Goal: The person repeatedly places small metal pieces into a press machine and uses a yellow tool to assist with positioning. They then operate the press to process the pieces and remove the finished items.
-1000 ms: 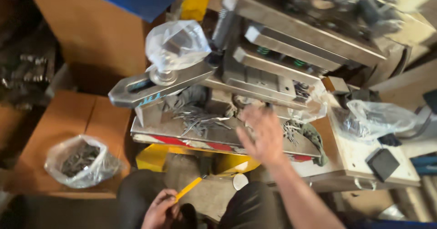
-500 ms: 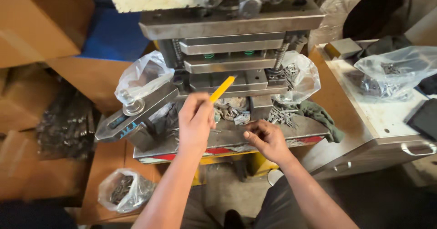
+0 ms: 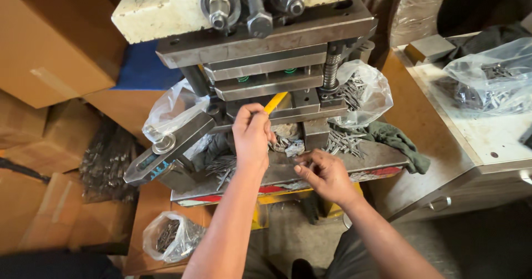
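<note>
My left hand (image 3: pixel 252 135) is closed around a yellow stick (image 3: pixel 275 102) whose tip points into the gap of the grey metal press (image 3: pixel 266 62). My right hand (image 3: pixel 324 173) rests on the press bed (image 3: pixel 377 154) with its fingertips pinching among small metal pieces (image 3: pixel 285 143) in front of the die. More loose metal pieces (image 3: pixel 342 142) lie to the right of the die, and another heap (image 3: pixel 219 165) lies to the left of my left wrist.
A clear bag of metal parts (image 3: pixel 360 90) sits at the press's right, another bag (image 3: pixel 169 112) at its left above a steel lever arm (image 3: pixel 166 151). A green rag (image 3: pixel 396 140) drapes the bed's right end. Cardboard boxes (image 3: pixel 50 46) stand left; a bag of parts (image 3: pixel 172 237) lies below; a white bench (image 3: pixel 487 129) holds another bag.
The view swung from tilted to facing the press. My left hand rose from my lap with the yellow stick to the die; my right hand came down onto the bed among the pieces.
</note>
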